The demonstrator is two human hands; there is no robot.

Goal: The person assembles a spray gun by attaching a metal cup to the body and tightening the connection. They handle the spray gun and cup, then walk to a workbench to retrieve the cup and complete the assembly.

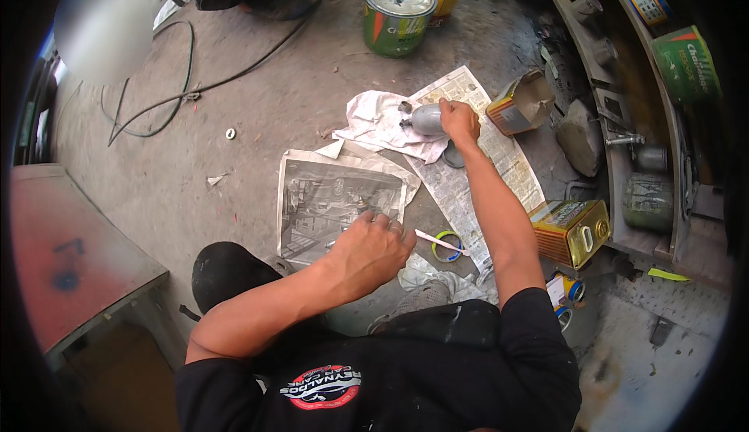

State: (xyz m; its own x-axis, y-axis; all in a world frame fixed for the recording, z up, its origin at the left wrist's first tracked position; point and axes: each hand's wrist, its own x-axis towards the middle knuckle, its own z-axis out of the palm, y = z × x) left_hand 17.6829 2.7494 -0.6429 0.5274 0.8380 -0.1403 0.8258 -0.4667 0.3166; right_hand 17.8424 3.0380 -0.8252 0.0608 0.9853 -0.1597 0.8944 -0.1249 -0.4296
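Note:
My left hand (pixel 368 249) is closed, fingers curled, over a black-and-white newspaper page (pixel 308 198) on the floor. A thin pink stick (pixel 441 242), perhaps a brush handle, comes out from beside its fingers; its other end is hidden. With my arm stretched forward, my right hand (pixel 462 124) grips a grey metal canister (pixel 427 120), tipped on its side with dark fittings at its left end. Under the canister lies a stained whitish cloth (pixel 370 120). A round grey lid or cup (pixel 453 155) sits just below my right hand, on a long newspaper sheet (pixel 511 171).
A green-and-yellow tape roll (pixel 447 256) lies by the stick. Paint cans (pixel 396 34) stand ahead. Right are a cut-open tin (pixel 519 108), a rectangular tin (pixel 573 231) and shelves (pixel 651 58) of cans. A hose (pixel 234 81) crosses the floor; a red panel (pixel 70 253) is left.

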